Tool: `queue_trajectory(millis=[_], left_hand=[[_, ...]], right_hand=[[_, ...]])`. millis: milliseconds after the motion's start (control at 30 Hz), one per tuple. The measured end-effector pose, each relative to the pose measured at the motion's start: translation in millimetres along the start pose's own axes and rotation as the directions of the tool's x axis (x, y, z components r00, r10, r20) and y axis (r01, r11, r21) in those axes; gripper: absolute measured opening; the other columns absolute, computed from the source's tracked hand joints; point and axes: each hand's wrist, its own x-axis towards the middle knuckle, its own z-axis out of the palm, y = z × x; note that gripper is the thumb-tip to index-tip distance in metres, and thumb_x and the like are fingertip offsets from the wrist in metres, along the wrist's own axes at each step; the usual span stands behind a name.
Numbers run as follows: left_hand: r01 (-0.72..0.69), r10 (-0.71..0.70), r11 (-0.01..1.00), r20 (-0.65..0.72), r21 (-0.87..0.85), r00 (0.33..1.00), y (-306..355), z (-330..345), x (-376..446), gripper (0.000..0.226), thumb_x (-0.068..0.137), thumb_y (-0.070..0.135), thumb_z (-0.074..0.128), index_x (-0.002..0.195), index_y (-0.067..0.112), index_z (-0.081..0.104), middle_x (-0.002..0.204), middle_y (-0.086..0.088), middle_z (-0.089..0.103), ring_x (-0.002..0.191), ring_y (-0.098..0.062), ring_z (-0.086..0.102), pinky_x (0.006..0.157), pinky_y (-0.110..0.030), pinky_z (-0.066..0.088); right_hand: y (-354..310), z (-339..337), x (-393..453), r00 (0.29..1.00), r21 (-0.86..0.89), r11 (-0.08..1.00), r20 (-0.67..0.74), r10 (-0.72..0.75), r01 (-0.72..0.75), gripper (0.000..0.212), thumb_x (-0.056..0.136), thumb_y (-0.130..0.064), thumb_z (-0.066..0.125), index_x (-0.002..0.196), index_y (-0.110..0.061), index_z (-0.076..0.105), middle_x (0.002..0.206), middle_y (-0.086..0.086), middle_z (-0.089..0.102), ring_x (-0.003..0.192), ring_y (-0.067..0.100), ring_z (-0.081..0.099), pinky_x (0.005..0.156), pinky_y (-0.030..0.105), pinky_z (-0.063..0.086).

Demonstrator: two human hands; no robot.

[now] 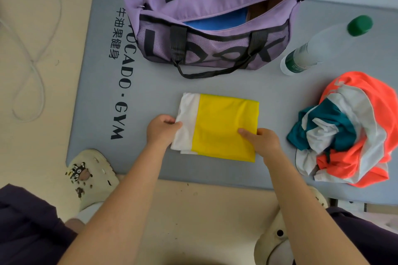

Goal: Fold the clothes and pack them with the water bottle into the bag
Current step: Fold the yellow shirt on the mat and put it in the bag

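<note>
A yellow and white garment [224, 122] lies folded into a rectangle on the grey mat [155, 92]. My left hand [161, 130] grips its white left edge. My right hand [261, 141] holds its lower right edge, thumb on top of the yellow cloth. Behind it stands a purple duffel bag [206, 17], unzipped, with something blue inside. A clear water bottle [323, 45] with a green cap lies on the mat to the bag's right. A crumpled heap of orange, white and teal clothes [353, 129] sits at the right.
The mat's front edge runs just behind my feet in beige clogs [92, 176]. A white cable [32, 54] loops on the beige floor to the left. A wall base runs behind the bag.
</note>
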Motion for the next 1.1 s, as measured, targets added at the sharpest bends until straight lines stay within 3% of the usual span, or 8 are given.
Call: queue_trajectory(millis=[133,267,433,567,700,833,967,1100], left_hand=[[-0.086,0.084,0.996,-0.061,-0.025,0.995,23,0,10,0.019,0.083,0.041,0.069,0.072,0.026,0.064,0.073,0.015,0.063,0.074,-0.01,0.06,0.061,-0.022,0.04],[-0.049,0.049,0.999,0.025,-0.023,0.998,51,12,28,0.041,0.085,0.053,0.065,0.061,0.02,0.06,0.067,0.002,0.061,0.067,-0.017,0.056,0.066,-0.031,0.043],[-0.045,0.047,0.988,0.012,-0.148,0.999,64,17,41,0.026,0.084,0.041,0.072,0.069,0.022,0.061,0.074,0.005,0.062,0.07,-0.013,0.056,0.065,-0.027,0.045],[-0.068,0.041,0.97,-0.123,-0.231,0.992,55,13,44,0.022,0.092,0.025,0.062,0.073,0.016,0.056,0.073,0.003,0.056,0.076,-0.019,0.054,0.071,-0.03,0.044],[-0.087,0.069,0.99,-0.16,-0.108,0.985,36,14,35,0.026,0.094,0.035,0.058,0.081,0.012,0.058,0.074,0.002,0.056,0.077,-0.021,0.055,0.069,-0.031,0.041],[-0.052,0.052,0.993,0.007,0.104,0.999,15,10,19,0.056,0.085,0.063,0.058,0.06,0.013,0.051,0.06,-0.003,0.053,0.056,-0.019,0.05,0.055,-0.033,0.036],[-0.058,0.038,0.968,0.088,0.243,0.995,-12,10,-4,0.06,0.08,0.065,0.063,0.057,0.012,0.048,0.055,-0.002,0.047,0.053,-0.018,0.047,0.051,-0.032,0.029],[0.046,-0.057,0.986,0.068,0.16,0.996,-33,11,-28,0.055,0.081,0.058,0.066,0.072,0.004,0.064,0.065,-0.006,0.066,0.058,-0.021,0.063,0.055,-0.037,0.051]], right_hand=[[10,2,0,0.998,-0.025,0.999,-0.054,-0.025,0.024,0.045,0.085,-0.049,0.068,0.071,-0.01,0.049,0.071,0.008,0.052,0.07,0.025,0.05,0.057,0.036,0.033],[9,-1,4,0.999,-0.067,0.997,-0.025,-0.045,0.044,0.044,0.086,-0.048,0.068,0.08,-0.007,0.054,0.077,0.009,0.055,0.071,0.025,0.051,0.062,0.036,0.037],[11,-4,9,0.998,-0.076,0.995,0.029,-0.063,0.065,0.042,0.086,-0.047,0.068,0.086,-0.006,0.057,0.08,0.009,0.057,0.074,0.024,0.052,0.062,0.034,0.037],[13,-2,11,0.998,-0.074,0.995,0.024,-0.064,0.066,0.041,0.086,-0.048,0.068,0.076,-0.012,0.051,0.071,0.002,0.051,0.064,0.017,0.047,0.055,0.032,0.034],[14,0,12,0.997,-0.066,0.995,-0.006,-0.072,0.071,0.047,0.084,-0.048,0.07,0.068,-0.017,0.039,0.064,0.0,0.04,0.058,0.015,0.039,0.051,0.03,0.029],[16,2,12,0.996,-0.077,0.994,-0.031,-0.079,0.076,0.048,0.084,-0.049,0.07,0.067,-0.017,0.038,0.064,0.0,0.038,0.057,0.015,0.037,0.051,0.03,0.027],[15,3,7,0.995,-0.074,0.994,-0.063,-0.081,0.076,0.048,0.084,-0.05,0.069,0.067,-0.018,0.038,0.064,-0.001,0.04,0.057,0.014,0.039,0.049,0.03,0.027],[23,9,-9,0.968,-0.01,0.995,-0.232,-0.097,0.098,0.047,0.079,-0.052,0.074,0.082,-0.016,0.044,0.071,-0.003,0.047,0.06,0.011,0.043,0.049,0.028,0.03]])
